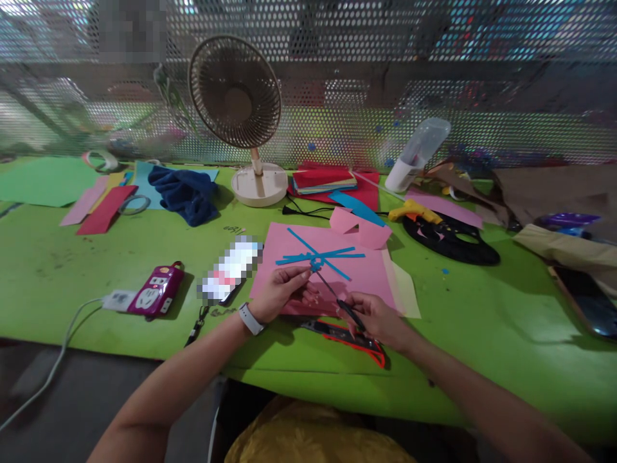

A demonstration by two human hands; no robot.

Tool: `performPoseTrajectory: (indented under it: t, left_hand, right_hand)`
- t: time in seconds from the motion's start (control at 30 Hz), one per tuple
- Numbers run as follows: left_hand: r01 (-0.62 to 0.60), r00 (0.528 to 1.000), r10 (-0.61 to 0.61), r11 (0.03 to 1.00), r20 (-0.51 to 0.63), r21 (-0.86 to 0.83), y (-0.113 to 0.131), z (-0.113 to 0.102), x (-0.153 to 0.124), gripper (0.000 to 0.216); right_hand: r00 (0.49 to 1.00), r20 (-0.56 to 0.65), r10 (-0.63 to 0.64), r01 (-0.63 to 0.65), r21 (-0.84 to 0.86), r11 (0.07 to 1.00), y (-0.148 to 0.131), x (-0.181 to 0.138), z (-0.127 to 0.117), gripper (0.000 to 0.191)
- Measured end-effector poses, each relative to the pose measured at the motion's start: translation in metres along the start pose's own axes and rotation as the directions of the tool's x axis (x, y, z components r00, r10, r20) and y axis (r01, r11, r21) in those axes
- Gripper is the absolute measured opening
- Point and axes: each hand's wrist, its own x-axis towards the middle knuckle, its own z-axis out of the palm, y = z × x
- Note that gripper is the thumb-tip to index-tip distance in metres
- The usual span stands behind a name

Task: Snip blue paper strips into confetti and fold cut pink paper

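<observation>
You curled blue paper strips over the pink sheet.
Your left hand (279,292) pinched the blue strips (318,257); your right hand (378,318) gripped a thin tool (337,297) touching them, above the pink sheet (371,273).

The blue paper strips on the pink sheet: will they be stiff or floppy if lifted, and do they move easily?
The blue paper strips look thin and narrow, so they would probably bend and droop. They seem very light; the fan could perhaps blow them off the pink sheet. The left hand pinches them near their crossing.
</observation>
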Motion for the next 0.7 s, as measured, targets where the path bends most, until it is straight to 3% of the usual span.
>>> performPoseTrajectory:
  t: [0.3,0.7]
  left_hand:
    - [0.016,0.997,-0.013,0.999,-0.080,0.037,0.002,-0.001,0.000,0.047]
    - [0.012,0.997,-0.011,1.000,-0.078,0.024,0.002,-0.002,0.000,0.045]
  right_hand:
    - [0.998,-0.042,-0.038,0.037,-0.016,0.999,0.003,0.003,-0.004,0.054]
    - [0.997,-0.068,-0.048,0.048,-0.012,0.999,0.011,0.005,-0.008,0.050]
